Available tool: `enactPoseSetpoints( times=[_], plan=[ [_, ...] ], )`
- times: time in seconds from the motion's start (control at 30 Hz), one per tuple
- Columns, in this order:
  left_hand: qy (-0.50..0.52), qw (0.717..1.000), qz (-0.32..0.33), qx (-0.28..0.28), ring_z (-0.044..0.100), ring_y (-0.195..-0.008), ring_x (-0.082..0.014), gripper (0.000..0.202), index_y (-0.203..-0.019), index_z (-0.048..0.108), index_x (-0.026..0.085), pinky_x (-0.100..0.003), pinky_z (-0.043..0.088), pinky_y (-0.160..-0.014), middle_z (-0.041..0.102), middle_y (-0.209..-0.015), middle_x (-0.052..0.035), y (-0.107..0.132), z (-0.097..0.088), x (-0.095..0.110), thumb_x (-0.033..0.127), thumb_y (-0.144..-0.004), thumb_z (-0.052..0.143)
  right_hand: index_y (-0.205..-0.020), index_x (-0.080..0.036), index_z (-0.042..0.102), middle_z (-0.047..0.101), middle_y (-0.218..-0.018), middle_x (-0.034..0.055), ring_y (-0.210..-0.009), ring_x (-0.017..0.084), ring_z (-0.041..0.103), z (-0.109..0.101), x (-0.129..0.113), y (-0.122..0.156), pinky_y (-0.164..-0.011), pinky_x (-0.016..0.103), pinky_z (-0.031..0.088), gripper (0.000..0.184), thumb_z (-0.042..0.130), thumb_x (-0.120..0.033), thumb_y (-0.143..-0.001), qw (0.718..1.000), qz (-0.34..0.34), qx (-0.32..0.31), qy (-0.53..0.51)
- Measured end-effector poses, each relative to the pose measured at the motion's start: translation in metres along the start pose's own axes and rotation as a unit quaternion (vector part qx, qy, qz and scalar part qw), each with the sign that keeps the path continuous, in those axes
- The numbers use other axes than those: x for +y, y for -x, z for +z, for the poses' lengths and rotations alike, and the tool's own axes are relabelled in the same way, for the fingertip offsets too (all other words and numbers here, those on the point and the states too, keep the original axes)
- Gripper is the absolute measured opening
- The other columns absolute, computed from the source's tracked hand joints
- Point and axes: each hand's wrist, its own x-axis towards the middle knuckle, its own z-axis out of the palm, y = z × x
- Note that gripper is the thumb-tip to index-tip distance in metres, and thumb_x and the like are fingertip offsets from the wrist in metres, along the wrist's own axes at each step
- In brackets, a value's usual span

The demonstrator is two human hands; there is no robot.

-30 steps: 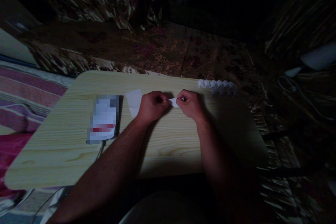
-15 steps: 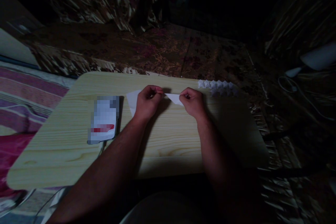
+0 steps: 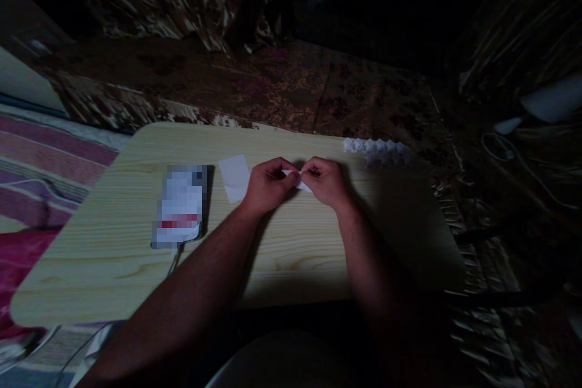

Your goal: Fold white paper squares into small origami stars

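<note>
Two sets of fingers (image 3: 291,180) close in on a small folded paper (image 3: 304,186), those of the left hand (image 3: 271,187) pinching its left side and those of the right hand (image 3: 326,182) pinching its right. Gripping it from opposite sides, thumbs close together, probably keeps so slight a piece steady and its edges under control. Only a white bit of it shows between and below the fingertips; whether it rests on the surface (image 3: 291,254) or hangs just above it, the dim light does not tell

Left of the folded paper, just beside the left hand, a white sheet (image 3: 233,179) lies flat, perhaps put there for easy reach. Farther left of the folded paper is a phone (image 3: 179,203), blurred into blocks, with a cable (image 3: 173,260) at its near end; it seems set aside to leave the hands room. Beyond the folded paper and to its right, white paper stars (image 3: 373,145) stand in a tidy row along the far edge, with a shadowed second row (image 3: 388,159) nearer, likely lined up there to stay out of the elbows' way
</note>
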Motion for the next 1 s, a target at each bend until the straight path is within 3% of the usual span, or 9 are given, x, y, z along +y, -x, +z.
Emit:
enactPoseSetpoints(
  times=[0.17, 0.47, 0.67, 1.0],
  plan=[
    [-0.011, 0.999, -0.001, 0.034, 0.053, -0.05, -0.0102, 0.013, -0.074, 0.065, 0.015, -0.02, 0.039, -0.046, 0.064, -0.063, -0.0011, -0.0001, 0.0009, -0.001, 0.027, -0.068, 0.064, -0.065, -0.016, 0.061, 0.057, -0.057, -0.0032, -0.054, 0.009, 0.05, -0.0008, -0.0009, 0.0001, -0.051, 0.019, 0.037, 0.009, 0.053, -0.018, -0.067, 1.0, 0.016, 0.004, 0.001],
    [-0.006, 0.997, -0.024, 0.077, 0.04, -0.039, -0.0063, 0.012, -0.072, 0.064, 0.015, -0.018, 0.028, -0.037, 0.054, -0.049, 0.0036, -0.0016, -0.0012, 0.0016, 0.024, -0.065, 0.065, -0.067, -0.016, 0.062, 0.06, -0.059, -0.0021, -0.055, 0.01, 0.054, -0.0038, 0.0038, -0.0022, -0.051, 0.02, 0.039, 0.01, 0.053, -0.019, -0.066, 0.997, 0.072, 0.017, 0.02],
    [0.016, 0.995, -0.038, 0.092, 0.042, -0.039, -0.0073, 0.012, -0.072, 0.064, 0.016, -0.019, 0.029, -0.038, 0.054, -0.049, 0.0034, -0.0019, -0.0021, 0.0043, 0.025, -0.064, 0.066, -0.076, -0.015, 0.063, 0.063, -0.067, -0.0005, -0.061, 0.011, 0.057, -0.0058, 0.0037, -0.0026, -0.056, 0.021, 0.043, 0.012, 0.055, -0.022, -0.069, 0.997, 0.059, -0.023, -0.051],
    [-0.017, 0.999, -0.038, 0.03, 0.047, -0.043, -0.0087, 0.012, -0.07, 0.067, 0.016, -0.02, 0.032, -0.041, 0.06, -0.056, 0.0014, 0.0001, -0.0033, 0.0026, 0.026, -0.063, 0.067, -0.066, -0.016, 0.06, 0.055, -0.059, -0.0031, -0.055, 0.008, 0.048, -0.0013, -0.0007, 0.0016, -0.051, 0.019, 0.036, 0.008, 0.053, -0.02, -0.069, 0.999, 0.031, -0.034, -0.005]
  ],
)
